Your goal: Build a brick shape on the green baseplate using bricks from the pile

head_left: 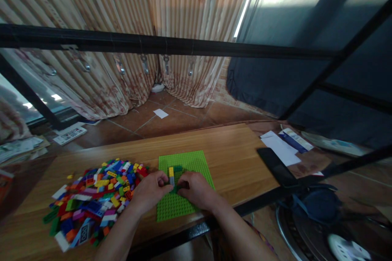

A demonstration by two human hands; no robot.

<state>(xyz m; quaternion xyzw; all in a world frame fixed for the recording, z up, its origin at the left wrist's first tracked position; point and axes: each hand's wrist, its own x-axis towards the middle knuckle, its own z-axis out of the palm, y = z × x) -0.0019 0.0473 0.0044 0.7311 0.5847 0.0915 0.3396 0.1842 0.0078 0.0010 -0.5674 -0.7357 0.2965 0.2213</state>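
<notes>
- Head view, work surface: a wood-grain tabletop (232, 151) carries a green studded baseplate (187, 161) and, to its left, a loose pile of toy building bricks (98, 195) in mixed colours.
- Workpiece location: a yellow brick (171, 170) and a grey brick (172, 180) sit in line over the baseplate, between the two hands, yellow at the far end. Whether they are stacked upright or laid flat cannot be told.
- Adjacent part: a dark green brick (178, 168) lies on the baseplate, just right of the yellow brick.
- Left hand (153, 189): fingers curled, thumb extended toward the grey brick. Contact and grip cannot be confirmed.
- Right hand (196, 189): fingers bent inward over the baseplate, fingertips near the grey brick. Whether a part is grasped cannot be told.
- Right end of tabletop: a black rectangular slab (277, 167) lies at the edge; white paper (280, 149) is beyond it.
- Background: a black metal bar (122, 40) crosses before striped curtains (183, 4); a small white sheet (161, 113) lies on the tiled floor (134, 122).
</notes>
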